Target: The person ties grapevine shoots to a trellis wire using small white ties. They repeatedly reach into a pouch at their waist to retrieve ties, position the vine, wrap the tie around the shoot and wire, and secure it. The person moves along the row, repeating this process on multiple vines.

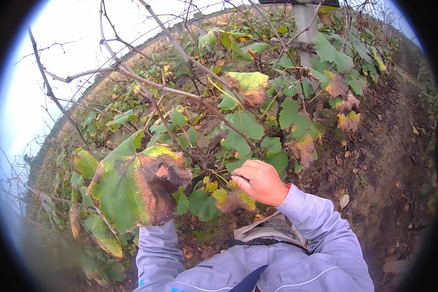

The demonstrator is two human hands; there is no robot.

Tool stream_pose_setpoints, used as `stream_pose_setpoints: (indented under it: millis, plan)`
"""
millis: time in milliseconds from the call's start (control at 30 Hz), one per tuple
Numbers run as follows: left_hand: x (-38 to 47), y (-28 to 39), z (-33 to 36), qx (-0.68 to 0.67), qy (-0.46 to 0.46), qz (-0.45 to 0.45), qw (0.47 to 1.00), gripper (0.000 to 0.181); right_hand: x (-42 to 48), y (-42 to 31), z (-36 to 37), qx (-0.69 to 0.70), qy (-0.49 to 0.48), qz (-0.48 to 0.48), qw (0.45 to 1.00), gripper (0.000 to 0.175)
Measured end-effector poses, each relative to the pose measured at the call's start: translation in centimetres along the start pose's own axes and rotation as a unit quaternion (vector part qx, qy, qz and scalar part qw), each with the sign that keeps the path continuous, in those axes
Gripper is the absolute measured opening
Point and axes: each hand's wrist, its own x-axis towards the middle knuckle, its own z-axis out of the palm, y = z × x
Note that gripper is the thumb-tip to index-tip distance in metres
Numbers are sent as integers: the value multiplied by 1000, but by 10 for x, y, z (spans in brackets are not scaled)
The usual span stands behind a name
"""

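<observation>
My right hand [261,180] is in front of my waist among the grapevine leaves, its fingers curled inward. A yellowish leaf stalk [219,176] runs up to its fingertips; whether they pinch it or something thin, I cannot make out. A large grape leaf [122,189], green with a brown, withered side, covers most of my left hand [162,171]. Only bits of skin show through a hole in the leaf and above its edge, so its grip is hidden. Brownish vine canes [200,98] slant across just beyond both hands.
A concrete post [306,34] stands at the upper right. Bare canes [51,93] rise on the left. At my waist hangs a pale pouch [248,231] with a bundle of thin grey strands [277,226]. Bare soil with fallen leaves [368,189] runs along the right.
</observation>
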Motion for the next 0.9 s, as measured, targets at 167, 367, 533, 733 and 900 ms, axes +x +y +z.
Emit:
stream_pose_setpoints:
  millis: [167, 367, 533, 733, 900]
  plan:
    - [12, -1, -26, -194, -159, -110, 962, 58, 114, -20, 52, -78, 1, -93, 993, 17]
    - [53, -23, -40, -113, -189, -89, 971, 53, 178, 6, 82, -72, -266, 29, 961, 33]
    - [28, -13, -30, -76, -157, -58, 983, 57, 194, 35, 86, 82, -393, 63, 914, 27]
    - [22, -11, -1, 95, -23, -34, 995, 37, 199, 49, 92, 156, -389, 55, 906, 26]
    - [23, -30, -7, 247, 40, 113, 961, 24, 201, 51, 93, 152, -393, 54, 905, 26]
